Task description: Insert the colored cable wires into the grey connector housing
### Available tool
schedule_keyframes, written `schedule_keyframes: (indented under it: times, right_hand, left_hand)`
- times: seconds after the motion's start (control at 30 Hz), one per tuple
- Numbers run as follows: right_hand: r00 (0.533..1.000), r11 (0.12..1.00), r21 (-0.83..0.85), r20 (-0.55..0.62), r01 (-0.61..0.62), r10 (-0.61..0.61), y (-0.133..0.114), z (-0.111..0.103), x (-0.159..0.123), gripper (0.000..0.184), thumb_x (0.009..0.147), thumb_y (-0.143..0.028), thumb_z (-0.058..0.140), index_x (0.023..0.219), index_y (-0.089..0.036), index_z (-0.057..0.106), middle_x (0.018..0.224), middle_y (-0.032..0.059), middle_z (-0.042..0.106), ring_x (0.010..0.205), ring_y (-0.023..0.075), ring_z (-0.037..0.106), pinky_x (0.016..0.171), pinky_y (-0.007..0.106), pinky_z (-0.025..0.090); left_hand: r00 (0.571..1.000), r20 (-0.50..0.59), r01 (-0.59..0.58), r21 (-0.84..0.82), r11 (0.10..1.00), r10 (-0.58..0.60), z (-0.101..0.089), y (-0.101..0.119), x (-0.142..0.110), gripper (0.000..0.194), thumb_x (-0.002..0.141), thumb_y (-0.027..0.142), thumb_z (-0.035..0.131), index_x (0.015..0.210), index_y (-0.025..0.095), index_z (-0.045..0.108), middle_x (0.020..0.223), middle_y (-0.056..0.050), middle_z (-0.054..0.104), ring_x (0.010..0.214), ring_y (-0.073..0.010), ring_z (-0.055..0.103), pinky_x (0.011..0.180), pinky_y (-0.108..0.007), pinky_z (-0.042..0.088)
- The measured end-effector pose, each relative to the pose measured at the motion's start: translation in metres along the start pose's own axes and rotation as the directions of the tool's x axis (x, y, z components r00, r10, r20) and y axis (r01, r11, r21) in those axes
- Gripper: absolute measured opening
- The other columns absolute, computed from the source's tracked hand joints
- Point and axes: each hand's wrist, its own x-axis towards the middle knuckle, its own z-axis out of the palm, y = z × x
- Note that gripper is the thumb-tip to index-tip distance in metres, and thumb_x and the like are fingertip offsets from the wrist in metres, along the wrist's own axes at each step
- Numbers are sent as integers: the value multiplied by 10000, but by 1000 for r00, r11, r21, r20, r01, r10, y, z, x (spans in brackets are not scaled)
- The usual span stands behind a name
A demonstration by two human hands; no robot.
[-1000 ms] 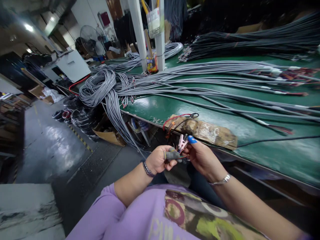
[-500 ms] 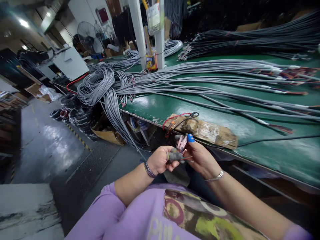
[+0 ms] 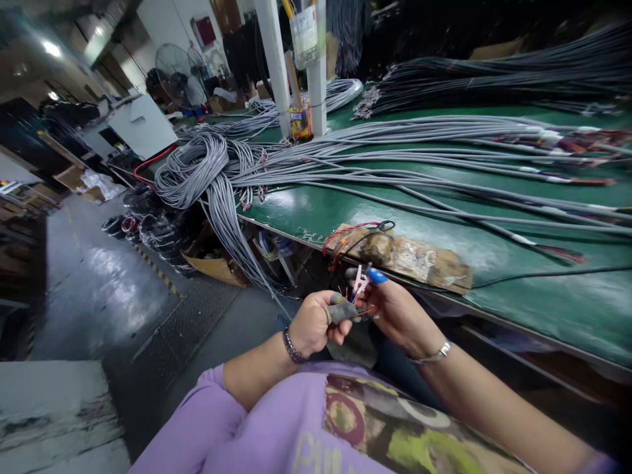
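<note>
"Just off the table's near edge, how does your left hand [image 3: 316, 322] stand?"

"Closed. Its fingers, in grey covers [image 3: 342, 312], grip a few thin wires [image 3: 364, 309] whose ends point toward your right hand [image 3: 395, 306]."

"What's just changed?"

"A green strand shows beside the red, harder to see half a second ago, so the colours look easier to tell apart. Your right hand seems to pinch a pink clip [image 3: 360, 283] beside its blue thumb cover [image 3: 378, 275]."

"And your room?"

"The green table [image 3: 538, 306] edge runs close ahead; mind the wooden board [image 3: 444, 268] beyond your right hand, then the black cable [image 3: 553, 274] further right."
</note>
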Motion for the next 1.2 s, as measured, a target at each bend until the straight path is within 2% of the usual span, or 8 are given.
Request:
schedule_keyframes:
  times: [0.13, 0.27, 0.53, 0.73, 0.83, 0.93, 1.1, 1.2]
  right_hand:
    - [1000, 999, 32, 5, 6, -6, 4, -2, 3, 426, 706, -601, 715, 722, -176, 699, 655, 30, 638, 577, 135, 554, 549, 253, 477]
    - [999, 996, 86, -2, -32, 32, 5, -4, 6, 391, 691, -566, 750, 713, -180, 693, 659, 21, 653, 586, 135, 571, 572, 254, 489]
    - [1000, 994, 104, -16, -17, 19, 6, -1, 8, 392, 704, -560, 743, 714, -172, 694, 620, 6, 644, 523, 113, 548, 521, 240, 461]
    - [997, 992, 105, 39, -69, 65, 4, -3, 3, 431, 723, -626, 686, 753, -195, 680, 661, 11, 656, 554, 126, 570, 541, 253, 478]
    - [978, 986, 12, 127, -167, 164, -2, -9, -3, 488, 676, -677, 687, 739, -193, 672, 647, 17, 648, 562, 134, 580, 543, 257, 485]
    - [952, 962, -133, 166, -237, 257, -10, -16, -10, 468, 614, -620, 771, 729, -179, 665, 655, 16, 642, 564, 129, 578, 538, 254, 481]
    - [942, 907, -356, 157, -226, 297, -19, -14, -20, 384, 574, -438, 864, 743, -168, 651, 661, -3, 618, 575, 110, 544, 547, 246, 458]
    - [959, 887, -431, 144, -163, 246, -21, -10, -23, 397, 535, -417, 882, 731, -162, 650, 679, 0, 624, 588, 108, 530, 560, 245, 440]
  left_hand:
    - [1000, -13, 0, -23, 1000, -1, 2, -1, 4, 448, 530, 482, 797, 657, 153, 521, 445, 28, 549, 280, -61, 403, 286, -170, 267]
    - [1000, -9, 10, -31, 999, -10, 5, -1, 7, 424, 533, 458, 794, 667, 147, 540, 442, 28, 545, 281, -60, 400, 287, -170, 265]
    - [999, -29, 25, -20, 999, -26, 6, -5, 11, 415, 520, 448, 792, 650, 150, 533, 442, 28, 541, 289, -58, 399, 293, -172, 266]
    - [999, -38, 25, 19, 999, -25, 6, -5, 8, 441, 533, 483, 789, 653, 152, 524, 448, 29, 538, 289, -55, 394, 299, -175, 262]
    - [999, -51, 6, 51, 999, -3, 5, -5, 3, 454, 540, 508, 783, 654, 151, 526, 455, 28, 543, 294, -59, 407, 300, -175, 260]
    - [998, -55, -25, 98, 995, 31, 3, -7, -2, 457, 555, 520, 781, 636, 148, 526, 478, 16, 563, 319, -65, 442, 314, -174, 282]
    - [994, -53, -86, 202, 976, 99, 1, -14, -6, 456, 611, 540, 756, 621, 148, 522, 502, 3, 580, 353, -81, 500, 339, -174, 302]
    - [992, -39, -111, 232, 966, 124, 0, -16, -6, 449, 646, 541, 740, 628, 149, 522, 512, 3, 585, 363, -82, 513, 351, -174, 320]
